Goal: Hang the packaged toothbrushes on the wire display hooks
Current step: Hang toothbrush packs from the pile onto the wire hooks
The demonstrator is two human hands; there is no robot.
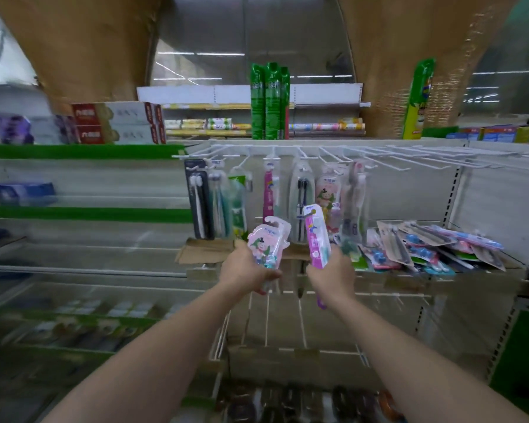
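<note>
Two glossy flat toothbrush packs (268,244), hand-held.

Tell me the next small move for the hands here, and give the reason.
Probably lift the right hand so the hang hole of its pink toothbrush pack meets the hook carrying the matching pink pack. Both hands already hold packs below the wire hooks; the left hand holds a cartoon pack, whose match hangs farther right.

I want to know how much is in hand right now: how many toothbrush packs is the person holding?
2: a pale pink cartoon pack in the left hand, and a magenta pack in the right hand. Neither is on a hook yet.
</note>
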